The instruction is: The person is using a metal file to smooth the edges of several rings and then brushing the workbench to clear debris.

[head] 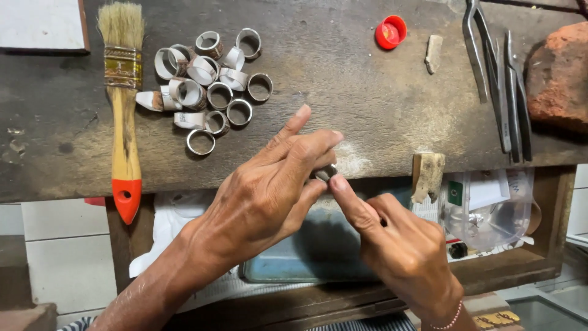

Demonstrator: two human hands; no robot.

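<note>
My left hand (269, 190) pinches a small grey metal ring (324, 172) between thumb and fingers at the front edge of the dark wooden bench (343, 79). My right hand (398, 245) comes in from the lower right; its fingers are curled and its fingertip presses against the ring. A tool inside the right hand is hidden, if there is one. A cluster of several silver rings (208, 83), some wrapped in white paper bands, lies on the bench at the upper left, apart from both hands.
A paintbrush (125, 104) with a red-tipped wooden handle lies at the left. A red bottle cap (391, 31), tweezers (496, 73) and a reddish brick (560, 73) sit at the back right. A wooden peg (427, 175) juts from the bench edge above a drawer holding clear plastic bags (490, 211).
</note>
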